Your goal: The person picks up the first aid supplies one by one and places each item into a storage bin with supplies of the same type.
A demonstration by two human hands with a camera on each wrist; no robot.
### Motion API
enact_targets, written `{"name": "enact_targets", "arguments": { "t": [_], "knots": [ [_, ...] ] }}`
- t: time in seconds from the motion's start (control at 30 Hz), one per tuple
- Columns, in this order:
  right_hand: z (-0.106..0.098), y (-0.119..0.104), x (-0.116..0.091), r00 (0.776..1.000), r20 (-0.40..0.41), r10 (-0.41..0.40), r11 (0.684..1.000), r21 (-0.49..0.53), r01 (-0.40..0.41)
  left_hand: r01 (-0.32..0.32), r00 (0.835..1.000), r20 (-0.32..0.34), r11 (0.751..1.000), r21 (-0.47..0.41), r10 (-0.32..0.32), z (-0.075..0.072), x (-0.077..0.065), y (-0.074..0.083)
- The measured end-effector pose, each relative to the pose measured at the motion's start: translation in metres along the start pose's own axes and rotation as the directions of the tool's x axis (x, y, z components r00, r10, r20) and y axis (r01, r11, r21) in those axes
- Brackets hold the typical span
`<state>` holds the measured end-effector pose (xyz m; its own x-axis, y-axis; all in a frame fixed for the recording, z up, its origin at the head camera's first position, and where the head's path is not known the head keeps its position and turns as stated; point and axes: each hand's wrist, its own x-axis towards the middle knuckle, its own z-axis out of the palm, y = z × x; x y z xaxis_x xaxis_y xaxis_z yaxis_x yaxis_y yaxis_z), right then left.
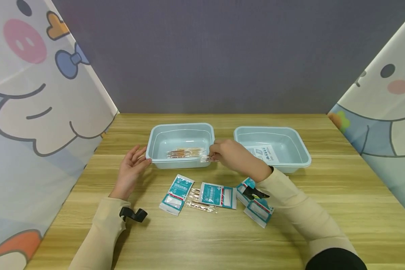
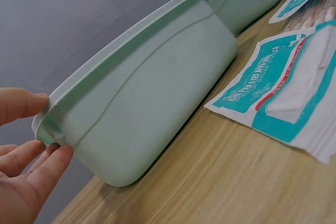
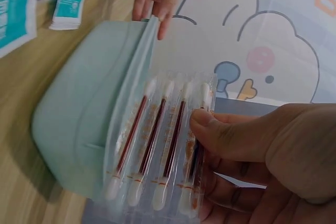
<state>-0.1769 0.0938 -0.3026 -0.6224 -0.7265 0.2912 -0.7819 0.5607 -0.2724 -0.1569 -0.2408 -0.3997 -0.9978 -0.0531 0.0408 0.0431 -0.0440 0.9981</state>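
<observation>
My left hand [image 1: 129,172] is at the left end of a pale blue-green plastic basin [image 1: 172,164]. In the left wrist view, thumb and fingers pinch the basin's rim [image 2: 50,111] from above and below. Several sealed cotton swabs [image 1: 185,152] with dark reddish-brown shafts lie inside it. Over the basin's right front corner, my right hand [image 1: 234,157] holds a clear-wrapped strip of cotton swabs [image 3: 163,145]. Its thumb presses on one end of the strip in the right wrist view; the other fingers are partly hidden behind.
A second basin [image 1: 295,165], holding a white printed sheet [image 1: 264,153], stands to the right. Teal-and-white packets [image 1: 177,193] lie in front, with more swab strips [image 1: 202,206] among them. Another packet [image 1: 258,213] lies partly beneath the right forearm. A grey panel [image 1: 202,56] rises behind the table.
</observation>
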Motion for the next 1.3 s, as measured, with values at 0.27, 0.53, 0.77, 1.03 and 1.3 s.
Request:
{"name": "enact_targets", "arguments": {
  "t": [0.27, 0.53, 0.77, 1.03, 1.3],
  "knots": [
    [-0.013, -0.003, 0.013, 1.000, -0.016, 0.007, 0.999, 0.036, -0.006, 0.006, 1.000, 0.000, 1.000, 0.010, -0.006, 0.000, 0.000, 0.001],
    [-0.022, -0.006, 0.033, 0.999, -0.016, 0.034, 0.996, 0.077, -0.033, 0.015, 1.000, 0.001, 1.000, 0.010, -0.015, 0.000, 0.000, 0.003],
    [-0.024, -0.004, 0.057, 0.997, -0.013, 0.079, 0.992, 0.099, -0.078, 0.021, 1.000, -0.004, 1.000, 0.021, -0.021, 0.000, 0.000, 0.004],
    [-0.022, 0.001, 0.082, 0.991, 0.018, 0.131, 0.985, 0.111, -0.133, 0.017, 1.000, 0.000, 1.000, 0.020, -0.017, -0.001, -0.001, 0.002],
    [-0.015, 0.006, 0.105, 0.984, 0.030, 0.177, 0.978, 0.106, -0.179, 0.014, 1.000, -0.007, 1.000, 0.027, -0.014, 0.000, -0.001, 0.001]
  ]
}}
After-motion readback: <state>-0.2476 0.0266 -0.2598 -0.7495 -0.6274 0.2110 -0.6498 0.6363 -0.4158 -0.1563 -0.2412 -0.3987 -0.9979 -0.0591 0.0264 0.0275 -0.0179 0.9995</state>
